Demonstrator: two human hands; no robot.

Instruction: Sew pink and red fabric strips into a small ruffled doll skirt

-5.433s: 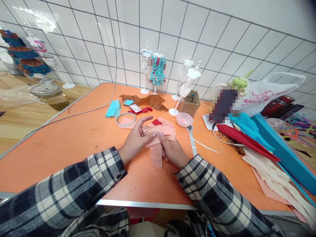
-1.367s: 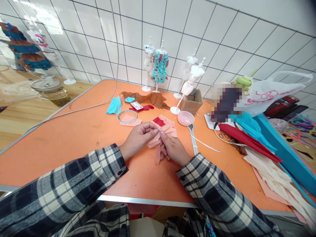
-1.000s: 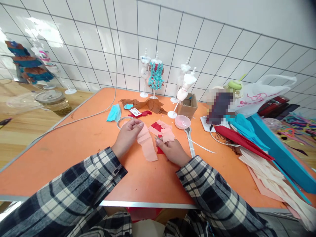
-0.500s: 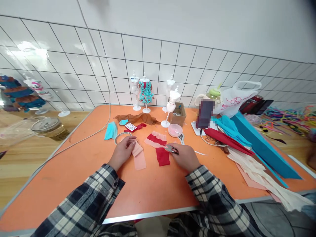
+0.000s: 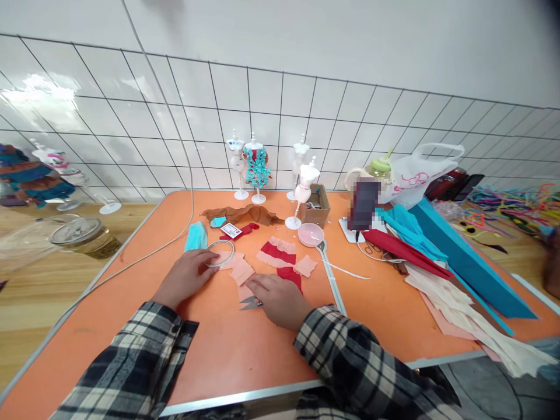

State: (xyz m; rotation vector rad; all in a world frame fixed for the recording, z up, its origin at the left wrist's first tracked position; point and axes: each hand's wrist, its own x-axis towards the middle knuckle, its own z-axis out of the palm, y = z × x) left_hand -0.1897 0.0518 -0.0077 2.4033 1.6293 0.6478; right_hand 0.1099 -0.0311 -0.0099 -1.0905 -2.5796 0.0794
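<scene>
My left hand (image 5: 186,277) has its fingers closed on the near-left edge of a thin pale ring (image 5: 233,249). Partly inside that ring lies a pink cloth piece (image 5: 226,260). My right hand (image 5: 280,298) has small thread snips (image 5: 248,303) in its fist, blades pointing left and parted. Its fingertips reach the small pink cloth square (image 5: 241,272), which overlaps a longer pink strip (image 5: 243,291). A red cloth piece (image 5: 286,272) is partly hidden by this hand. Beyond it are a ruffled pink-and-red cloth strip (image 5: 277,252) and another pink scrap (image 5: 305,266).
Small white dress forms (image 5: 301,189) stand at the back beside a cardboard box (image 5: 321,213). A pink dish (image 5: 311,234) and a ruler-like grey strip (image 5: 335,286) lie right of the cloth. A phone (image 5: 364,204) and folded fabrics (image 5: 476,262) occupy the right.
My right hand has moved left with the snips, from the red cloth to the pink pieces. My left hand has left the pink cloth for the ring. A pink scrap now shows beside the red cloth.
</scene>
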